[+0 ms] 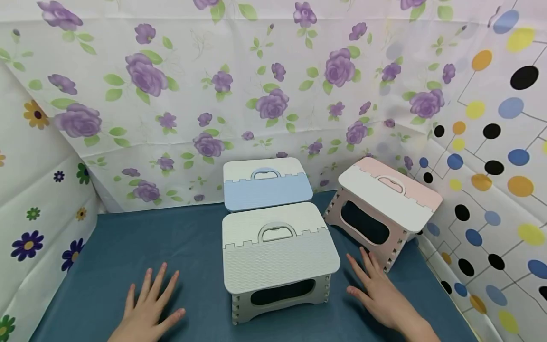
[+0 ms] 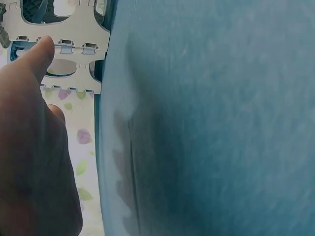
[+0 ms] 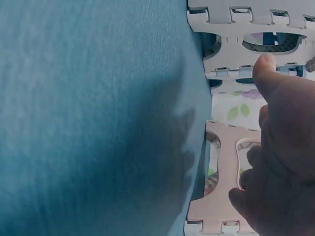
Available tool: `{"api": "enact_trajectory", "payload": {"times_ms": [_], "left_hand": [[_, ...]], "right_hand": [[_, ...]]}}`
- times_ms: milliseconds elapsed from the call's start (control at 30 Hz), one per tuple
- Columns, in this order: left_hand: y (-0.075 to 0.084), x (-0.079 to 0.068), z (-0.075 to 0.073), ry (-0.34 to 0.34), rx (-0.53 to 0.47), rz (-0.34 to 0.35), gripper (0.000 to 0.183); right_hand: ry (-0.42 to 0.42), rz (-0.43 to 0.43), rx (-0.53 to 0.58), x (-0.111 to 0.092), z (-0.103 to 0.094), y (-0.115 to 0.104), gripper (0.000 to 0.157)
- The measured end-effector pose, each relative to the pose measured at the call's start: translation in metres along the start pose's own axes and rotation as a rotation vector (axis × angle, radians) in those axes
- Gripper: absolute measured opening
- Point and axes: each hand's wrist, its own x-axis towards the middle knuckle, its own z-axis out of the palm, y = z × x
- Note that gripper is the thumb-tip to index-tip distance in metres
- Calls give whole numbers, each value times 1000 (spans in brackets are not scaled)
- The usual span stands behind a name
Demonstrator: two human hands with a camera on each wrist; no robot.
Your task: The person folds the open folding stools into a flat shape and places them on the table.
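Three folding step stools stand unfolded on a blue cloth. The grey-and-white stool is nearest, in the middle of the head view. Close behind it stands the blue-and-white stool. To the right, turned at an angle, is the pink-and-white stool. My left hand hovers over the cloth left of the grey stool, fingers spread and holding nothing. My right hand is between the grey and pink stools, its fingers spread too, fingertips near the pink stool's front leg panel. Both hands cast shadows on the cloth in the wrist views.
The blue cloth covers the table. A white sheet with purple roses hangs behind the stools. A dotted sheet closes the right side, and a flowered sheet the left.
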Motion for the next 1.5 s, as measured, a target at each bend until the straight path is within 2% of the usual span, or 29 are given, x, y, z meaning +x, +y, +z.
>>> {"api": "enact_trajectory", "payload": {"times_ms": [233,367,500,733,833,900,1067,1200,1333,1500], "left_hand": [[8,-2,6,13,-82,-6,84],[15,-3,8,32,-125,2,82],[22,-3,7,51,-208,18,79],[34,-3,-4,98,-343,46,72],[42,-4,-7,111,-376,17,70],[48,-5,-6,112,-383,-29,69],[64,-7,-1,93,-377,-168,62],[76,-8,6,78,-469,-241,51],[88,-8,14,47,-575,-268,50],[100,-7,21,16,-610,-241,57]], "right_hand": [[-60,56,156,-4,2,-2,73],[-83,75,189,-5,4,-2,72],[-98,83,210,-6,7,-3,69],[-76,56,228,-9,8,-7,64],[-51,38,233,-10,9,-10,60],[-32,34,251,-10,11,-12,57],[-44,68,391,-10,17,-20,50],[-77,79,483,-9,22,-27,50],[-80,102,563,-7,26,-35,50],[-78,159,678,-5,29,-44,55]]}}
